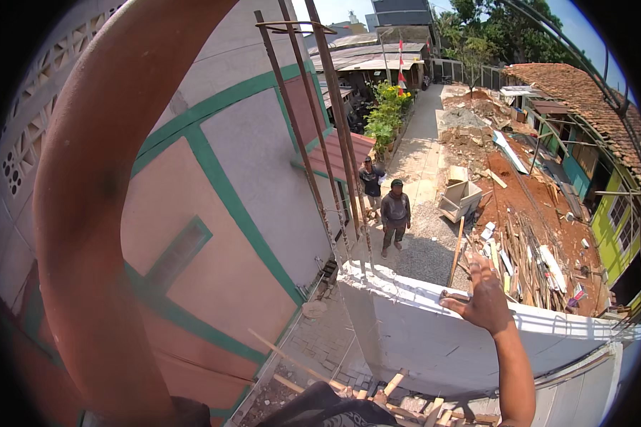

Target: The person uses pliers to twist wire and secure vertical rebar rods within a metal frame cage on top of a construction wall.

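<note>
White wall (434,334): stands just ahead of the wearer, running from centre toward the right rim; top edge rough, chipped at its left end. Right hand (483,297) over the top edge, fingers raised and spread, thumb apart; nothing seen in its grip. Whether it touches the wall, cannot tell. Left arm (85,213) arches up the left side, very close to the lens; its hand lies beyond the upper edge, state cannot be told.

At the wall's left end, upright steel rods (337,117), rusty, a bent wire loop around them near the top. Below, on the near side, loose planks (394,383) near the wearer's dark clothing (327,408).

Beyond the wall: two people on the ground, one in a grey top (396,211), one behind (372,179). Right of them, a pale box (461,200), then a heap of scrap timber (523,274) on reddish soil. Left: pink building with green trim (242,245). Far right: tiled roof (566,84).
</note>
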A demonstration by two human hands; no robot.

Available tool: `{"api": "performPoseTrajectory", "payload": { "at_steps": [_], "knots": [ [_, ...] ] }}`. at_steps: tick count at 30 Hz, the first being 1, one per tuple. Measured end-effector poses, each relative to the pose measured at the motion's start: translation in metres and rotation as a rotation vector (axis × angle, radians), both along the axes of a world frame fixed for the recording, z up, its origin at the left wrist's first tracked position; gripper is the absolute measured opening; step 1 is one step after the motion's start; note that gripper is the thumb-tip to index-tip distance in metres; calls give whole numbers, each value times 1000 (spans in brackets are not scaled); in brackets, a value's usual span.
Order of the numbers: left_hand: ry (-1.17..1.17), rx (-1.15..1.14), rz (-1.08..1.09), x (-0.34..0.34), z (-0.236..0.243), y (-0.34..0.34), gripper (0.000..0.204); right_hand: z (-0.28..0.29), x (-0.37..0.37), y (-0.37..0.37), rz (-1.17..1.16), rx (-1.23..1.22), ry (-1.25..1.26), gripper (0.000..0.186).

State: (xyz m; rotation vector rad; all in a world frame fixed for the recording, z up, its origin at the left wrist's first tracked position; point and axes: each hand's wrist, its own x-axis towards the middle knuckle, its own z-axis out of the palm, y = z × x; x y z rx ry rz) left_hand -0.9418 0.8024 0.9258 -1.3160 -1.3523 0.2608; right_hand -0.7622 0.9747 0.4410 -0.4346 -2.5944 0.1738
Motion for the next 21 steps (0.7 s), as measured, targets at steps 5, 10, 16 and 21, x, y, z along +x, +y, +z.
{"api": "performPoseTrajectory", "payload": {
  "at_steps": [5,10,16,21],
  "knots": [
    [266,82,-116,-36,2,-3,65,177,-171,-58,541,-735,588,146],
    [109,64,-77,-10,10,-1,48,329,-247,-72,725,-759,729,144],
    [93,79,5,-8,9,-4,21,349,-277,-76,906,-661,783,56],
    [305,-31,-69,-43,28,15,20,362,-277,-82,941,-840,813,25]
  ]
}}
